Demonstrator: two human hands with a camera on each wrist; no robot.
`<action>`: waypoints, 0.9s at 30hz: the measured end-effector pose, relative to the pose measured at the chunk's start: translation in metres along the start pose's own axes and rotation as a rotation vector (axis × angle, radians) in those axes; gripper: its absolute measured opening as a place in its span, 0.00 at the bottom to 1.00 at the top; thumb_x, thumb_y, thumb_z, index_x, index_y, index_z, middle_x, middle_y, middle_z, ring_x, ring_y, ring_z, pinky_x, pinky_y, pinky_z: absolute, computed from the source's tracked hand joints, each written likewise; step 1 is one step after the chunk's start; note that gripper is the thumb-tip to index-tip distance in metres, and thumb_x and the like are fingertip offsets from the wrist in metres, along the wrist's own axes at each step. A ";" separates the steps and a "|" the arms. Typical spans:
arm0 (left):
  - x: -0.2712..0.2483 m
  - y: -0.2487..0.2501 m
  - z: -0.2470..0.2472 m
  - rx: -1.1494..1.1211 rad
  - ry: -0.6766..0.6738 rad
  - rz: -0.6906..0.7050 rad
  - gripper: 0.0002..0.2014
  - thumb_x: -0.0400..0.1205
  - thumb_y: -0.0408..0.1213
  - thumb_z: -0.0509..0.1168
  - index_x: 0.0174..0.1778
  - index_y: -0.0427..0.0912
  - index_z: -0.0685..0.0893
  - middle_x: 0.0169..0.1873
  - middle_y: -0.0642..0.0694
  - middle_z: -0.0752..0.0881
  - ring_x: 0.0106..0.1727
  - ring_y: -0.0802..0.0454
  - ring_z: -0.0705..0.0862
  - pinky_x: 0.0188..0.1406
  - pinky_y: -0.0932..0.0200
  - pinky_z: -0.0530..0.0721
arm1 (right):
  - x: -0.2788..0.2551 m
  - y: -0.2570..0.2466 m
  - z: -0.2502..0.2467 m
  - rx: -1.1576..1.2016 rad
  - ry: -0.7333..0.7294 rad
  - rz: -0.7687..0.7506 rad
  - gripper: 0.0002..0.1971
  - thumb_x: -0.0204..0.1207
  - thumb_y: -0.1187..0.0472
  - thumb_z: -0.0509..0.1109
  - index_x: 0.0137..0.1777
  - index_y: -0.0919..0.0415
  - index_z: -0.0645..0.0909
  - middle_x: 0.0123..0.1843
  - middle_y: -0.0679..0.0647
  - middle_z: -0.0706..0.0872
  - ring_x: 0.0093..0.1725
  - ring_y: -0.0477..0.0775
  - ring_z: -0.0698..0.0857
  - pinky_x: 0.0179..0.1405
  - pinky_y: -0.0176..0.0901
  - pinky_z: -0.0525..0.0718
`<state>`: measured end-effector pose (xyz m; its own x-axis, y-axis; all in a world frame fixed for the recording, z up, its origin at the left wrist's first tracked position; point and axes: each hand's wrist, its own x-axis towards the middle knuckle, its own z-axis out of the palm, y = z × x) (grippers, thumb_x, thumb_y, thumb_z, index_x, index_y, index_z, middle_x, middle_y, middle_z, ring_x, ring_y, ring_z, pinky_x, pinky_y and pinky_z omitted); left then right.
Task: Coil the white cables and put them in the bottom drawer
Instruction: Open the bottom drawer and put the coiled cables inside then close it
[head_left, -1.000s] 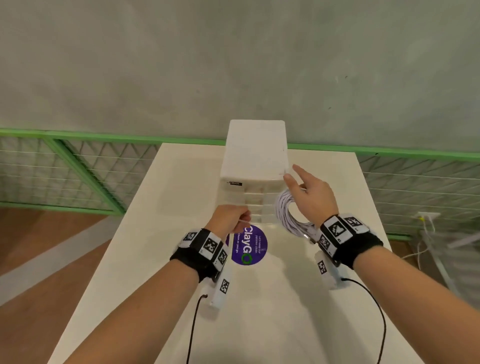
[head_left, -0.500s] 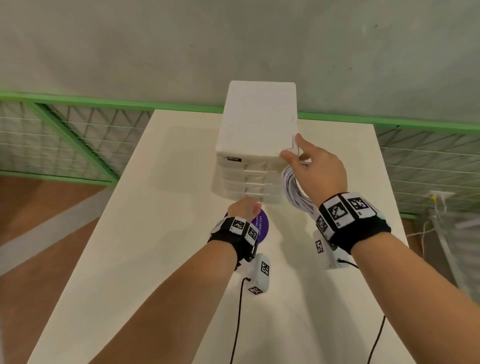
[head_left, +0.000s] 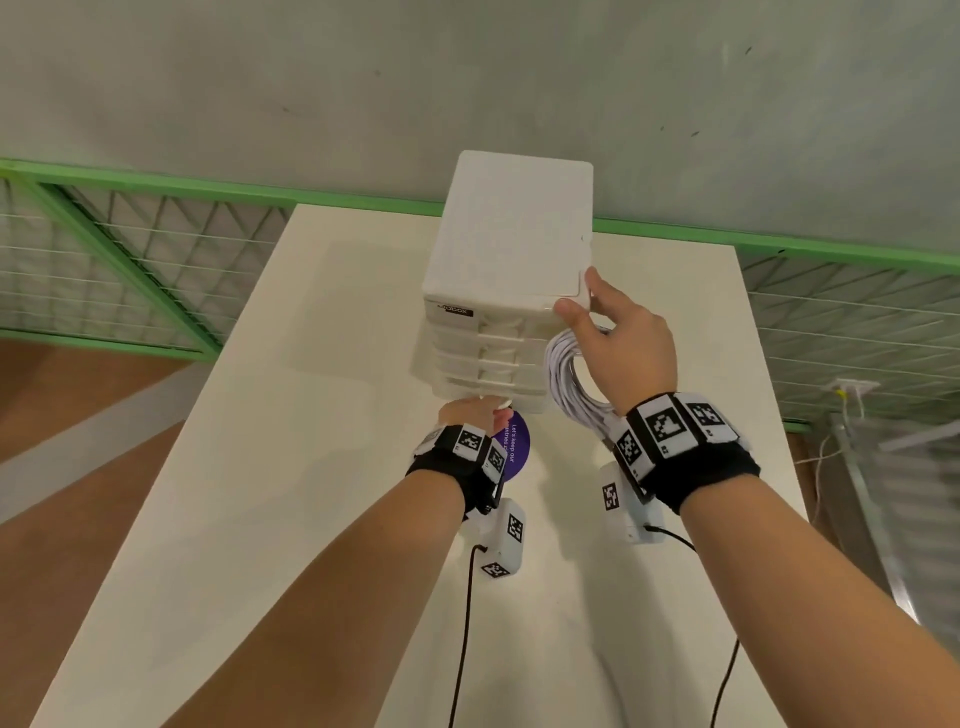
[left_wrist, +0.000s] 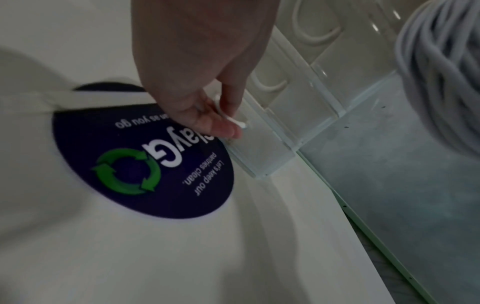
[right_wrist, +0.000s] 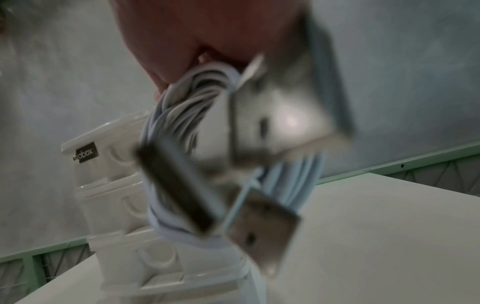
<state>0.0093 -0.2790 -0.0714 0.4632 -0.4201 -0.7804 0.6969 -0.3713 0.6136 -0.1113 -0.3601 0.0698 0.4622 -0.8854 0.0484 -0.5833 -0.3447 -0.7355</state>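
A white drawer unit (head_left: 511, 249) stands at the far middle of the white table (head_left: 291, 493). My left hand (head_left: 470, 413) reaches low to the bottom drawer (left_wrist: 262, 152), and its fingertips (left_wrist: 226, 127) pinch the small white handle (left_wrist: 233, 121). In the left wrist view the drawer front stands slightly out from the unit. My right hand (head_left: 615, 338) grips the coiled white cables (head_left: 566, 384) while its thumb and forefinger touch the unit's top right corner. Metal USB plugs (right_wrist: 259, 230) hang from the coil (right_wrist: 182, 98).
A round purple sticker (head_left: 517, 449) lies flat on the table just in front of the unit. A green railing with wire mesh (head_left: 156, 244) runs behind and to both sides of the table. A grey wall (head_left: 467, 78) rises behind it.
My left hand has moved forward and down to the bottom drawer's handle. My right hand has risen with the coil to the unit's top right corner.
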 end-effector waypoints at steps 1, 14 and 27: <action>-0.002 -0.003 -0.004 -0.009 -0.007 -0.013 0.04 0.80 0.30 0.65 0.41 0.32 0.82 0.23 0.45 0.88 0.29 0.55 0.87 0.34 0.66 0.86 | 0.000 0.000 0.001 0.003 0.006 0.003 0.27 0.75 0.39 0.63 0.73 0.45 0.70 0.60 0.46 0.87 0.61 0.54 0.82 0.57 0.44 0.76; -0.075 -0.057 -0.059 0.193 -0.149 -0.078 0.06 0.81 0.26 0.65 0.39 0.37 0.79 0.35 0.43 0.86 0.34 0.53 0.86 0.31 0.66 0.85 | -0.006 0.000 0.007 0.047 0.044 0.001 0.26 0.77 0.40 0.61 0.74 0.46 0.70 0.66 0.54 0.84 0.64 0.55 0.82 0.61 0.42 0.76; -0.086 -0.063 -0.069 0.372 -0.271 -0.072 0.09 0.83 0.38 0.66 0.38 0.39 0.78 0.32 0.46 0.80 0.21 0.62 0.83 0.22 0.70 0.80 | -0.011 -0.001 0.010 0.101 0.084 0.025 0.25 0.76 0.39 0.62 0.72 0.44 0.71 0.57 0.51 0.85 0.55 0.50 0.81 0.54 0.39 0.72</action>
<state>-0.0368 -0.1618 -0.0513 0.2267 -0.5657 -0.7929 0.4555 -0.6580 0.5996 -0.1086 -0.3471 0.0632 0.3886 -0.9178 0.0821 -0.5216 -0.2925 -0.8015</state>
